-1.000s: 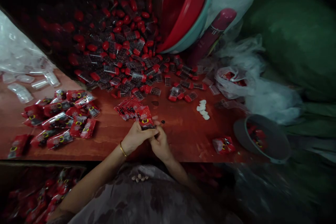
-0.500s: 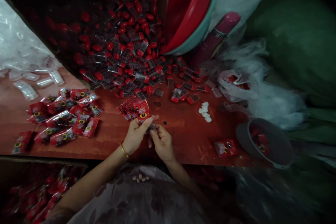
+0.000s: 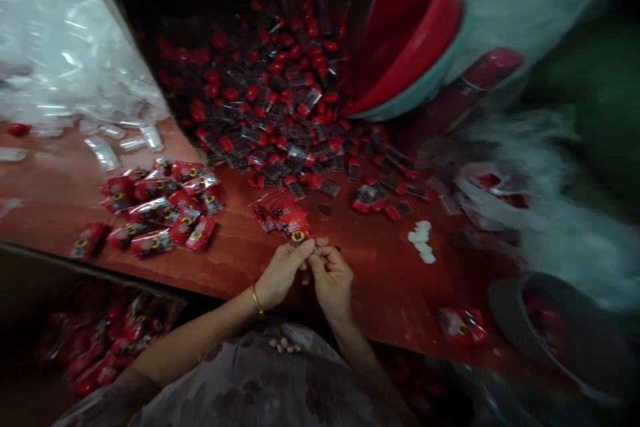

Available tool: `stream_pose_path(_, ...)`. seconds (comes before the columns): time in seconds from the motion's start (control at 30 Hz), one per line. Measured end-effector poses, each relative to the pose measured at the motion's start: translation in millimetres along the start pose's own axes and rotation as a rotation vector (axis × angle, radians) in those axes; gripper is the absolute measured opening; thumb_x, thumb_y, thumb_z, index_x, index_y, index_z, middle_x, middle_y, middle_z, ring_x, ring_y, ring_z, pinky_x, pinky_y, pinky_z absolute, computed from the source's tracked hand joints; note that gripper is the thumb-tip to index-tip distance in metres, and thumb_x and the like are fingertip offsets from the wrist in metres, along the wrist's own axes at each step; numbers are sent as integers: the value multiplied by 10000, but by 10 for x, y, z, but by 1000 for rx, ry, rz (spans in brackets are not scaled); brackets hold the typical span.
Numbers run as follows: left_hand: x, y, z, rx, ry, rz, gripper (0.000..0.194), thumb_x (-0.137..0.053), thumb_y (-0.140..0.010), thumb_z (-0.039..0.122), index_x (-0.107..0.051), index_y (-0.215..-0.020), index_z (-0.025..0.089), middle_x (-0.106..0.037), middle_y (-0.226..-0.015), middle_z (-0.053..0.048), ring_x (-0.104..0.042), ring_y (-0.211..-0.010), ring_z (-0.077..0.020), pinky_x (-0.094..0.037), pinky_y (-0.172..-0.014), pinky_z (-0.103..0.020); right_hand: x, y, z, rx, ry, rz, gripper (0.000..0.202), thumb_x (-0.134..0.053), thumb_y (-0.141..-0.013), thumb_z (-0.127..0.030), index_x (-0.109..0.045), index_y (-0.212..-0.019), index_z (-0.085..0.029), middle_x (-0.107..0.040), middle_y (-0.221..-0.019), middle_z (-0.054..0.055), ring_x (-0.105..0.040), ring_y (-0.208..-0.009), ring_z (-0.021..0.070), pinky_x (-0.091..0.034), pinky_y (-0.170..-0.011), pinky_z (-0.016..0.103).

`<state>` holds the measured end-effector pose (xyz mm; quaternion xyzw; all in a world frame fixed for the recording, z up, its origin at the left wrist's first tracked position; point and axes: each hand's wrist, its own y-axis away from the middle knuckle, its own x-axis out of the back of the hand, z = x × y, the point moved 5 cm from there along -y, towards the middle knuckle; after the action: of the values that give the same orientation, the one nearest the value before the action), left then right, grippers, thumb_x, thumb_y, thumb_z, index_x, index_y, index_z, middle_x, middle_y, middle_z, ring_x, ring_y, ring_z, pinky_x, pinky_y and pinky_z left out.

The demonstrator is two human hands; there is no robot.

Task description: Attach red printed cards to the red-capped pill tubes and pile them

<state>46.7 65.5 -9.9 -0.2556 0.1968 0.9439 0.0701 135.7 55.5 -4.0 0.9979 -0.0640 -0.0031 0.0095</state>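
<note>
My left hand (image 3: 283,273) is closed, its thumb and fingers pinching the lower end of a small red printed packet (image 3: 297,225). Beside it, my right hand (image 3: 333,280) is closed too, fingertips pressed together at the same end of the packet. What lies between the fingertips is mostly hidden. Just beyond the hands, a fanned stack of flat red packets (image 3: 267,209) rests on the red-brown table (image 3: 240,260). To the left lies a pile of filled red packets (image 3: 165,207) with clear, shiny faces.
A large box (image 3: 145,67) on its side spills red-capped clear containers (image 3: 295,140). Behind stand a red basin (image 3: 415,20) and a maroon bottle (image 3: 470,87). White pieces (image 3: 423,240), a grey bucket (image 3: 505,307) and plastic bags (image 3: 550,187) are rightward. Below left, a box holds red packets (image 3: 110,347).
The view has swung left, so everything sits farther right in the picture. Both hands stay together at the packet's lower end, and the packet now appears lower and closer against the fanned stack.
</note>
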Motion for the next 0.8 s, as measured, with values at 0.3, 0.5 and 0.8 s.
stream_pose_path(0.3,469,99,377,-58,154,138,399,-649,-704,531,-666,-846,158,-690,-772,-64,-628,-752,-179,-457,-736,-300,-212,-226,-5,147,220,-137,261,-612,-773,-392,-540,-621,-193,-511,-486,-49,-467,-435,90,-394,-436,201)
stream_pose_path(0.5,1554,163,1172,-196,386,637,382,-353,-902,457,-597,-810,177,-703,-715,-23,-662,-732,-147,-506,-723,-275,102,-303,65,200,572,-35,281,-476,-874,-417,-585,-746,-192,-595,-586,-15,-551,-520,117,-429,-532,225)
stream_pose_path(0.8,1339,-18,1272,-338,600,535,337,-290,-928,276,-590,-1014,148,-740,-830,-11,-663,-875,-110,-499,-825,-239,800,-1194,2,236,1324,228,507,-393,-890,-349,-450,-1311,-73,-424,-1388,208,-359,-1267,355,-317,-985,528)
